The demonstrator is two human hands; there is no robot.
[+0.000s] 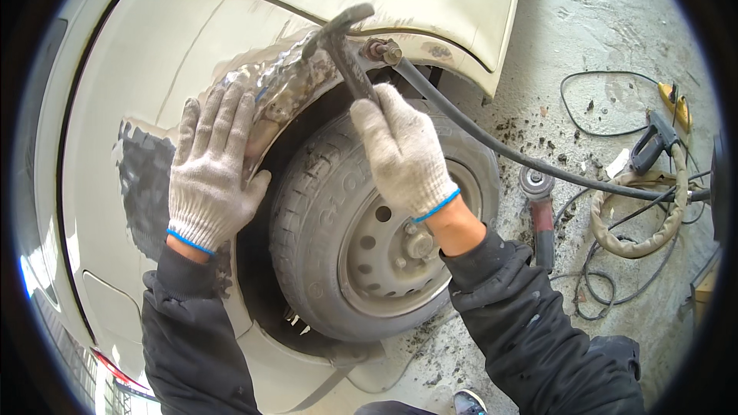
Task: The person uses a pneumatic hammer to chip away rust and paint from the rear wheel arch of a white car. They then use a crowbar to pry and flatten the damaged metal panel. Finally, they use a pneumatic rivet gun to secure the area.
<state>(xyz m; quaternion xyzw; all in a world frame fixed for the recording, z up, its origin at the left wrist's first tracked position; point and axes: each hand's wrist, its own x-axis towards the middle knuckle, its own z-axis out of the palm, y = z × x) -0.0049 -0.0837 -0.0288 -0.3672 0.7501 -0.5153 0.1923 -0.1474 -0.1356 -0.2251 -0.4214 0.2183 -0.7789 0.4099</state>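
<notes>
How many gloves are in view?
2: one white knit glove, blue-edged, on the left hand, over cream bodywork; another on the right hand, gripping the dark metal hammer.

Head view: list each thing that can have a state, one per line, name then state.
Left hand, gloved, open against the panel
Right hand, gloved, closed around the hammer
Hammer, gripped by its handle, head uppermost in the picture
Panel, scraped to uneven bare metal along the arch
Wheel, mounted, without a hubcap
Cable, stretched out, metal end at the arch
Grinder, lying on the floor, unheld
</notes>
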